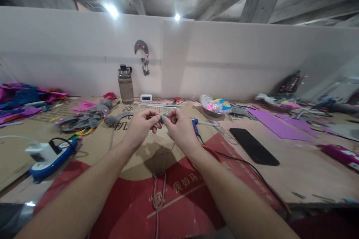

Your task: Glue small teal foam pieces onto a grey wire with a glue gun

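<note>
— What did the person have in hand?
— A small teal piece, held up over the worktop between both hands. The left hand was closed on it with thumb and forefinger. The right hand pinched it from the other side, the fingertips nearly meeting.

— And which step was that?
— Fine fingertip work on the piece, by the look of it, and mid-way. What exactly was being done to it was too small to tell. A grey cord lay on the worktop below the wrists, and a thin strand seemed to run up towards the hands.

— What did the next move call for?
— Probably a steady pinch from both sides, so the piece could not slip, and wrists clear of the cord. A blue glue gun lay just beside the right hand, its black cable trailing past the right forearm.

— Farther out?
— Grey felt to the left, a black phone to the right, and a bottle at the wall.
</note>
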